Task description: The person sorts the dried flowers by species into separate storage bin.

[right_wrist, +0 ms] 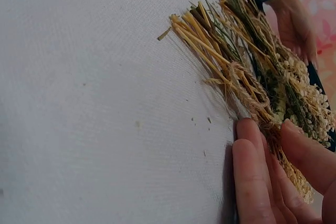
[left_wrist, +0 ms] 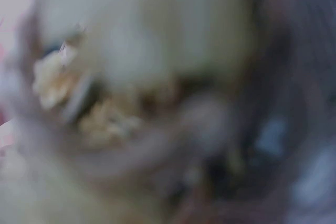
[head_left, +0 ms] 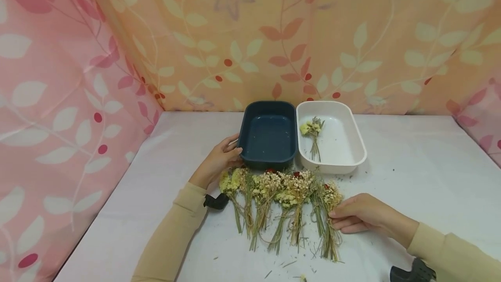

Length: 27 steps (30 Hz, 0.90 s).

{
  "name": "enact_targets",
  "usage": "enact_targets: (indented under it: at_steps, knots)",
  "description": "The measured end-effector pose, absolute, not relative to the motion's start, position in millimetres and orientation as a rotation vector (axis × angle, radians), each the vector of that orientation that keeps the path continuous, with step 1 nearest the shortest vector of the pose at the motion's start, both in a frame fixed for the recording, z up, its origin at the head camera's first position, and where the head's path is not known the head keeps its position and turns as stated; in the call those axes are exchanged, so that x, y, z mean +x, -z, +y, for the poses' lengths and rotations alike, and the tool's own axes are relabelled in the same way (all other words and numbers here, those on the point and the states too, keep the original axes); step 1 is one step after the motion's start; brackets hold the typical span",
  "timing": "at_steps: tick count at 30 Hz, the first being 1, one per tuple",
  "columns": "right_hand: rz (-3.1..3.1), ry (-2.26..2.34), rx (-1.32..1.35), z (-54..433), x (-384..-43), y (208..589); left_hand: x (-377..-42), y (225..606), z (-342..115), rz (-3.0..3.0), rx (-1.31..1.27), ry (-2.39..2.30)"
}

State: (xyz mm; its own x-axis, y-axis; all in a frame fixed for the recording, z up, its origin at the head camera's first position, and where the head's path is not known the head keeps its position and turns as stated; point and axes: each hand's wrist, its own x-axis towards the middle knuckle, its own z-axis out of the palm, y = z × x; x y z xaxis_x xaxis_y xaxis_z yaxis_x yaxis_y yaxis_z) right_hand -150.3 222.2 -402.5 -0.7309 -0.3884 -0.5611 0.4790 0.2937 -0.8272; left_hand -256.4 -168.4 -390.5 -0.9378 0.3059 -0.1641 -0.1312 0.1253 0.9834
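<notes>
The left arm (head_left: 168,236) slants forward and inward, its beige sleeve (head_left: 190,196) stopping just short of the bare wrist, and the left hand (head_left: 220,156), set farther forward than the right, points its lightly bent fingers ahead and inward. From the lower right the right arm (head_left: 458,251), sleeved alike, slants forward and leftward. The right hand (head_left: 364,214) lies low with the thumb (right_wrist: 310,158) opposed to the fingers (right_wrist: 251,179) in a light pinch.
</notes>
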Motion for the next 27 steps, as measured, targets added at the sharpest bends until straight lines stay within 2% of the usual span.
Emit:
enact_targets:
  at_steps: [15,27]
  knots:
    - [1.791,1.714,0.251,217,-146,407,-254,391,-168,2.082,0.147,-1.870]
    - [1.941,1.641,0.209,233,-133,399,-255,389,-169,2.070,0.168,-1.885]
